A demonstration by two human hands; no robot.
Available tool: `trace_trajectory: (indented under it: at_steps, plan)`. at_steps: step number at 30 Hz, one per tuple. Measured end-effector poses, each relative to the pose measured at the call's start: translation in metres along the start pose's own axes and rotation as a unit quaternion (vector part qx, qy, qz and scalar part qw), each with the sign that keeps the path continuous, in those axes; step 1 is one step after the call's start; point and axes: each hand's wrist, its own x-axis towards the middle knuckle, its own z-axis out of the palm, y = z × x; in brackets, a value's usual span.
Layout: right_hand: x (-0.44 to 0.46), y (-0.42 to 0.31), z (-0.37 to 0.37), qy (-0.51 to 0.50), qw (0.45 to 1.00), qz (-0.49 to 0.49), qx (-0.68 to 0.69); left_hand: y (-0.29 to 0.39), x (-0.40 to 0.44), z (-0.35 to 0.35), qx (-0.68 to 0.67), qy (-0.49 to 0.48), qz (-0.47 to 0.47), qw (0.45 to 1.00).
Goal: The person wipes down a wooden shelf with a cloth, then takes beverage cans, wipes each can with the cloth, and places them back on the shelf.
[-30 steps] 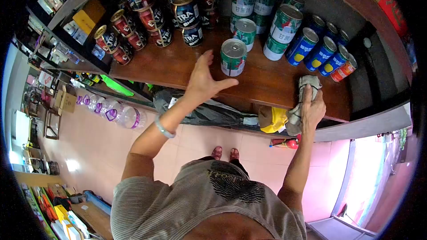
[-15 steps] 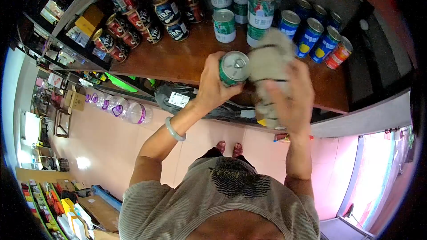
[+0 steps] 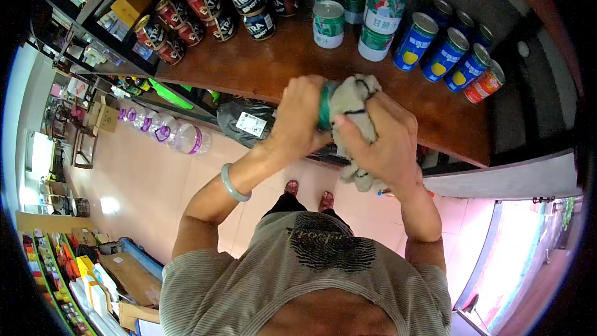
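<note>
My left hand [image 3: 297,112] is wrapped round a green can [image 3: 325,106], held tilted in front of the shelf's edge. Pressed over the can's top end is a grey cloth [image 3: 356,107] with dark stripes, bunched in my right hand [image 3: 390,140]. The cloth hides the can's lid, and a loose fold hangs below my right hand. Just beyond, on the brown wooden shelf [image 3: 273,65], a short green-and-white can [image 3: 328,25] stands beside stacked green cans [image 3: 380,18].
Dark red and black cans [image 3: 251,9] are stacked at the shelf's left. Blue cans [image 3: 415,42] and a red-orange can [image 3: 485,82] stand at its right. Under the shelf lies a black plastic bag [image 3: 239,123]; large clear bottles [image 3: 186,138] are on the floor.
The cloth has come from beside the can onto its top, covering the lid. My left hand has tipped the can toward the right. The view has shifted slightly.
</note>
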Motion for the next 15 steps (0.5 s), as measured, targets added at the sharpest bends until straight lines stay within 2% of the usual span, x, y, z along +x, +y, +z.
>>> trace_trajectory:
  at_steps: [1, 3, 4, 5, 8, 10, 11, 12, 14, 15]
  plan:
    - [0.006, -0.001, 0.005, 0.045, 0.998, -0.043, 0.002, -0.001, 0.001, 0.000, -0.034, -0.010, -0.005, 0.999]
    - [0.016, 0.013, 0.016, 0.062, 0.998, -0.001, -0.011, 0.004, -0.005, -0.004, -0.109, -0.037, -0.021, 0.993]
    - [0.019, 0.023, 0.021, 0.066, 0.995, 0.072, -0.013, 0.005, -0.005, -0.009, -0.113, -0.029, -0.066, 0.991]
    - [0.022, 0.033, 0.025, 0.074, 0.987, 0.143, -0.016, 0.006, -0.007, -0.015, -0.188, -0.021, -0.087, 0.978]
    - [0.029, 0.040, 0.036, 0.177, 0.918, 0.265, 0.234, -0.012, -0.008, -0.035, -0.413, 0.001, -0.126, 0.902]
    - [0.034, 0.022, 0.050, 0.244, 0.834, 0.302, 0.391, -0.024, 0.000, -0.038, -0.471, 0.004, -0.188, 0.862]
    - [0.017, 0.035, 0.065, 0.156, 0.891, 0.258, 0.339, -0.028, 0.005, -0.040, -0.495, 0.001, -0.214, 0.842]
    - [0.026, 0.009, 0.082, 0.177, 0.938, 0.169, 0.246, -0.036, 0.003, -0.035, -0.503, 0.031, -0.154, 0.850]
    - [0.023, -0.014, 0.095, 0.149, 0.985, 0.027, 0.087, -0.057, 0.008, -0.041, -0.545, 0.069, -0.199, 0.812]
    - [0.022, -0.025, 0.102, 0.150, 0.988, -0.046, 0.011, -0.066, 0.006, -0.045, -0.565, 0.084, -0.230, 0.788]
